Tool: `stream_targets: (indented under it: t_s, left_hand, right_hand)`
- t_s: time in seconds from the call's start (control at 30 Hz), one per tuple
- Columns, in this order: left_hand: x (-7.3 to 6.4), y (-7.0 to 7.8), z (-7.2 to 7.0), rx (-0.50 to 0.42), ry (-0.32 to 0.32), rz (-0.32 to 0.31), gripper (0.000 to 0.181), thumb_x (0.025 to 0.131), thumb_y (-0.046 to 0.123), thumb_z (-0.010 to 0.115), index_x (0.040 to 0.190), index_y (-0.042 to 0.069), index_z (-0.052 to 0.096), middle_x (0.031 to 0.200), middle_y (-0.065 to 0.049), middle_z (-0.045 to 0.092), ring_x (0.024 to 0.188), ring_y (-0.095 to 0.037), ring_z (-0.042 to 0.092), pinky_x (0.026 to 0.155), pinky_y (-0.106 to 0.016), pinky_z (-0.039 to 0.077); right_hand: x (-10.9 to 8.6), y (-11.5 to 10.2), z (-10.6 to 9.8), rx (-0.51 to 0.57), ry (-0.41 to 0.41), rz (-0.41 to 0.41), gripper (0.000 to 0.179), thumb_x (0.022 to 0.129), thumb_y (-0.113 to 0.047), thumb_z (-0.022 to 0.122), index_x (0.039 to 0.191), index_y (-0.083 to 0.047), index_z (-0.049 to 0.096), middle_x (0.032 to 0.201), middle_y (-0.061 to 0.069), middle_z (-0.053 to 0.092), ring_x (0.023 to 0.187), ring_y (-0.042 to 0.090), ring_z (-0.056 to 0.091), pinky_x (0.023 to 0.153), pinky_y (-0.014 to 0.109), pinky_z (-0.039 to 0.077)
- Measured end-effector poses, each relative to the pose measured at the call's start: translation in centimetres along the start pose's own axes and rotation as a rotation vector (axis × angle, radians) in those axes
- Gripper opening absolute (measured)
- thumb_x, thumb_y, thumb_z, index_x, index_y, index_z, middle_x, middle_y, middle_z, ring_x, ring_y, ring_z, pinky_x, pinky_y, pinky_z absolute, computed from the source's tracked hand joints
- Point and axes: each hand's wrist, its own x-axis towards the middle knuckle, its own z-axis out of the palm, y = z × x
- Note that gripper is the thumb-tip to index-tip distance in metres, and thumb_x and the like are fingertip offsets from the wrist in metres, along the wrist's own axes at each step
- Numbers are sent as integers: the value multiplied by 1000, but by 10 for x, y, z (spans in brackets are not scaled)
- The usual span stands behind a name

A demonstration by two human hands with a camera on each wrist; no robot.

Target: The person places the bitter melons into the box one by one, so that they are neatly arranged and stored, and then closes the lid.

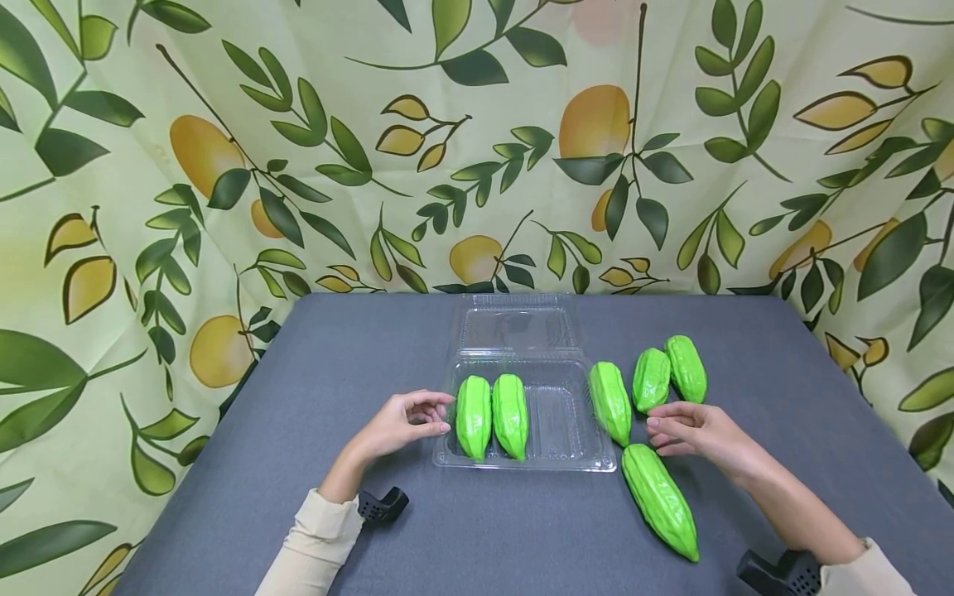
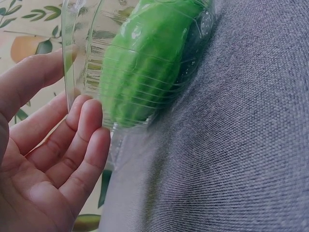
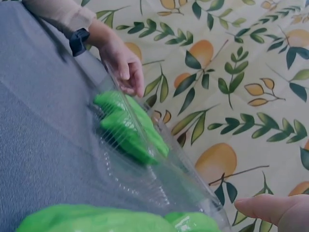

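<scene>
Left hand: left hand (image 1: 397, 425) beside the clear box's left rim, fingers loosely bent; grip released, holding nothing. Contact with the plastic hard to tell, even in left wrist view.
Right hand: right hand (image 1: 701, 433) off the box's right rim, fingers relaxed; grip released, holding nothing. Fingertips just beside the short gourd's near end; contact unclear.
Clear box: clear box (image 1: 561, 418) flat on the desk (image 1: 350, 352), mid-width, lid (image 1: 519, 328) folded back toward the desk's back edge.
Boxed gourds: left gourd (image 1: 474, 418) and middle gourd (image 1: 510, 416), bright green, side by side in the box's left half, lengthwise front to back.
Rim gourd: rim gourd (image 1: 610, 403) slanted along the box's right rim.
Back pair: short gourd (image 1: 652, 378) and back gourd (image 1: 686, 368) close together, right of the box, toward the desk's back right corner.
Front gourd: front gourd (image 1: 661, 502) off the box's front right corner, slanted, far end near the rim gourd's near end.
Wrists: black mount (image 1: 383, 505) on left, black mount on right, pale sleeves (image 1: 316, 538).
Backdrop: leaf-and-fruit cloth (image 1: 514, 116) behind desk's back edge.
</scene>
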Motion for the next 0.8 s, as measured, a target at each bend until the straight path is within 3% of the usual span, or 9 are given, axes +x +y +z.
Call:
stream_targets:
  t_s: [0.57, 0.8]
  left_hand:
    - [0, 1, 0, 1, 4, 2, 43, 84, 4, 71, 122, -12, 58, 100, -29, 61, 83, 2, 57, 79, -14, 52]
    - [0, 1, 1, -1, 2, 4, 43, 84, 4, 71, 122, -13, 57, 100, -29, 61, 83, 2, 57, 79, -14, 52]
  right_hand:
    - [-3, 18, -2, -92, -55, 148, 57, 95, -30, 59, 127, 15, 47, 109, 9, 66, 90, 9, 61, 77, 29, 58]
    - [-4, 22, 2, -120, -88, 132, 58, 95, -30, 60, 129, 15, 47, 113, 12, 67, 96, 12, 62, 78, 29, 57]
